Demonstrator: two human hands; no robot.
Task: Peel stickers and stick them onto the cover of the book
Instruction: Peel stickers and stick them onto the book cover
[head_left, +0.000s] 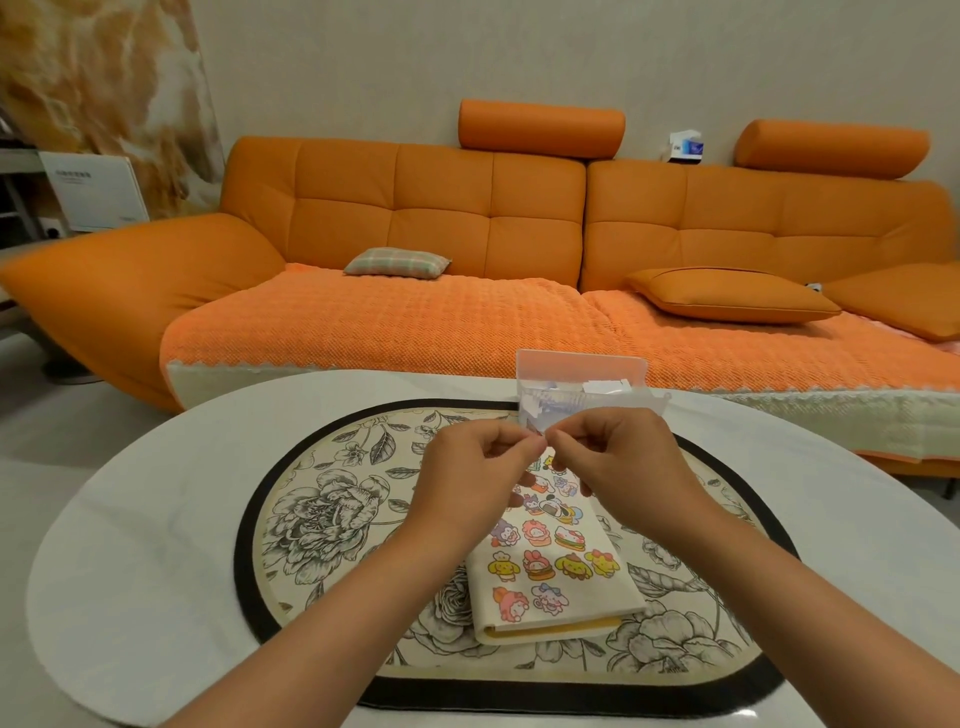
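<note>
A cream-covered book (550, 582) lies closed on the floral mat, its cover carrying several cartoon stickers. Above its far end my left hand (467, 467) and my right hand (618, 457) meet fingertip to fingertip. Both pinch a small sticker piece (536, 427) between thumb and forefinger; it is mostly hidden by the fingers. Just behind my hands stands a clear plastic box (582, 379), lid up, holding several white paper bits.
The oval floral mat (322, 519) with a black border lies on a white round table (130, 545). An orange sofa (467, 234) with cushions runs behind the table. A white board leans at the far left.
</note>
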